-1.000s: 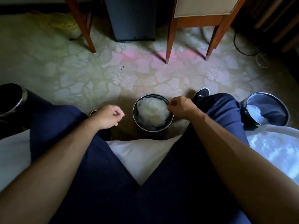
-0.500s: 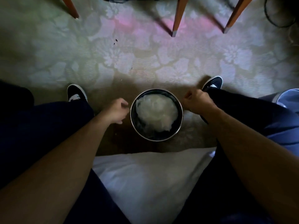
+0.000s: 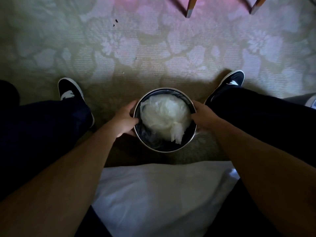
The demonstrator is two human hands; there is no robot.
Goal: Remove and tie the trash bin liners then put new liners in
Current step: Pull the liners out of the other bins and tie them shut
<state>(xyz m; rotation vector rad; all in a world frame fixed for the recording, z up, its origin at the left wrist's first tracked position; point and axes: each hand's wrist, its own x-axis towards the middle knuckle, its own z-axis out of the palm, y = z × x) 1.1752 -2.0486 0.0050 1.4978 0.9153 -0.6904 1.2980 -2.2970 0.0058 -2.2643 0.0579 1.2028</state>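
Note:
A small round dark trash bin with a metal rim (image 3: 168,150) stands on the carpet between my feet. Inside it lies a bunched white plastic liner bag (image 3: 164,117), and a dark liner shows below it. My left hand (image 3: 125,119) grips the bin's left side, thumb at the rim. My right hand (image 3: 202,115) grips the right side, fingers curled round the wall.
My two dark shoes, left shoe (image 3: 70,90) and right shoe (image 3: 230,82), flank the bin on a floral carpet (image 3: 153,48). White bedding (image 3: 159,194) lies below the bin between my legs. Two wooden chair legs, one of them (image 3: 190,7), stand at the top right. A second bin's edge (image 3: 309,100) shows at far right.
Both hands moved in from beside the bin and now hold its sides. The camera has tilted further down and closer over the bin.

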